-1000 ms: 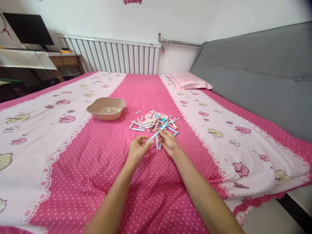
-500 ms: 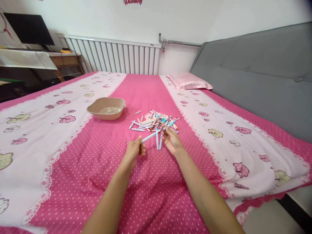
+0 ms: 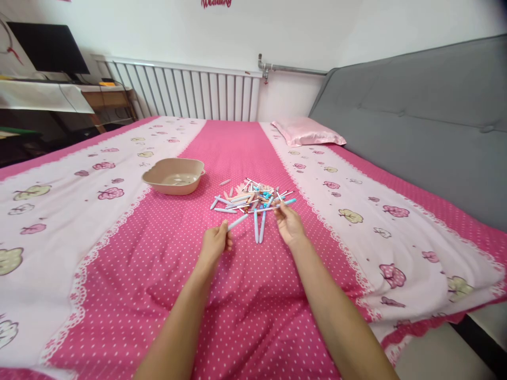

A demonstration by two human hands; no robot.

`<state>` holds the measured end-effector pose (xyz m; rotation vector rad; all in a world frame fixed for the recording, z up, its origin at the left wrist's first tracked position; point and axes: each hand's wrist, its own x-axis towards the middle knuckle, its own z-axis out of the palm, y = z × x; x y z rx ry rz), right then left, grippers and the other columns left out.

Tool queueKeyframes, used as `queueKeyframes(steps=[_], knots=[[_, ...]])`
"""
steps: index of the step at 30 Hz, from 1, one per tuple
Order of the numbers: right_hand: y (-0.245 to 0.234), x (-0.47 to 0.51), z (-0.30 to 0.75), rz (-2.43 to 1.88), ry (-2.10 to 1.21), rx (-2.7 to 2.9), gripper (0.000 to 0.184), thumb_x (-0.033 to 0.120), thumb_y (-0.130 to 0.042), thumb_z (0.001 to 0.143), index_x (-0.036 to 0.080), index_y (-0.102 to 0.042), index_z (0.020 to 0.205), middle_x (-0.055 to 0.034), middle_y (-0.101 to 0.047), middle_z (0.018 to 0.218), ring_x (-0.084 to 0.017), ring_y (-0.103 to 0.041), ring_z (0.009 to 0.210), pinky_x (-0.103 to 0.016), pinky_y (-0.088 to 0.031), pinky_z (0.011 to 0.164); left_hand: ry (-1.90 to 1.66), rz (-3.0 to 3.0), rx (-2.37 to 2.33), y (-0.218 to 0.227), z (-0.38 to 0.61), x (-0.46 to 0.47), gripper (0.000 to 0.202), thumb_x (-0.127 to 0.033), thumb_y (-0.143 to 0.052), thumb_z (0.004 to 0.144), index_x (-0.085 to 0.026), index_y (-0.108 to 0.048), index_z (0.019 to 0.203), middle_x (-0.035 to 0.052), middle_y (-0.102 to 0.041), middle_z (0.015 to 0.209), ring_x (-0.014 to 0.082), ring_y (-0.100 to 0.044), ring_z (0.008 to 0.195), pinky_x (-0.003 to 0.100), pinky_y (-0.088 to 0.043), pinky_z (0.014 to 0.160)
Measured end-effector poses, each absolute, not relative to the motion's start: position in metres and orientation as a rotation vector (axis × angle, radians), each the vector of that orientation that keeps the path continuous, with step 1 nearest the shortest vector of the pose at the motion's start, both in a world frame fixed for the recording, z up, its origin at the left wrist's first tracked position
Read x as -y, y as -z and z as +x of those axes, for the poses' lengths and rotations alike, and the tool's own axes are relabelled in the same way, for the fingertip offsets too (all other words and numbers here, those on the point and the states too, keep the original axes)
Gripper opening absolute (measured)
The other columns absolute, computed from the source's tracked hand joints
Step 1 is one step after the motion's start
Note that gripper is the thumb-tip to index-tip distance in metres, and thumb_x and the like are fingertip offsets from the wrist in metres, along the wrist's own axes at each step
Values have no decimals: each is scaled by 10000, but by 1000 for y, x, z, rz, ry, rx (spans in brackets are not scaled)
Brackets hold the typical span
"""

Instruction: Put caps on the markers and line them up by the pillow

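Observation:
My left hand (image 3: 216,240) is closed round the lower end of a pale lavender pen barrel (image 3: 238,221), which points up and to the right. At the near right edge of the pile, my right hand (image 3: 288,221) is pinched, and a thin white stick (image 3: 280,197), like a pen refill, rises from its fingertips. The heap of pen parts (image 3: 253,196) mixes pale barrels, white sticks and blue and peach pieces. Two pens with blue upper ends, one a lavender pen (image 3: 256,227), lie side by side between my hands.
A beige plastic basin (image 3: 173,187) stands left of the heap on the pink dotted bedspread (image 3: 237,306). A pink pillow (image 3: 308,132) lies at the back right, by the grey headboard (image 3: 412,111). A white radiator (image 3: 182,89) runs along the wall.
My right hand has moved right, away from the barrel in my left hand. The white tip at that barrel's upper end no longer shows. My left hand has shifted slightly left and down.

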<state>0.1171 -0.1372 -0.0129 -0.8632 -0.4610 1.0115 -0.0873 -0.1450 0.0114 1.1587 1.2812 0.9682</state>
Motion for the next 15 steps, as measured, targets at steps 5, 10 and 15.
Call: queueKeyframes(steps=[5, 10, 15], knots=[[16, 124, 143, -899, -836, 403, 129, 306, -669, 745, 213, -587, 712, 3, -676, 818, -106, -648, 865, -201, -540, 728, -1070, 1135, -1303, -10, -89, 135, 362, -480, -607, 708, -134, -555, 614, -32, -493, 414, 76, -434, 354, 195, -334, 409], [26, 117, 139, -1074, -806, 481, 205, 387, -667, 716, 204, -586, 759, -19, -686, 830, -142, -675, 773, -224, -527, 587, -1152, 1096, -1292, -6, -80, 116, 235, -354, -625, 707, -144, -520, 689, -20, -554, 522, 69, -479, 402, 187, -375, 446], [39, 119, 148, -1404, -615, 569, 287, 472, -578, 733, 186, -599, 739, -22, -662, 684, -135, -608, 562, -214, -425, 455, -1212, 1140, -1245, -1, -69, 96, 244, -184, -600, 699, -150, -561, 937, 7, -620, 729, 68, -554, 526, 201, -445, 557]])
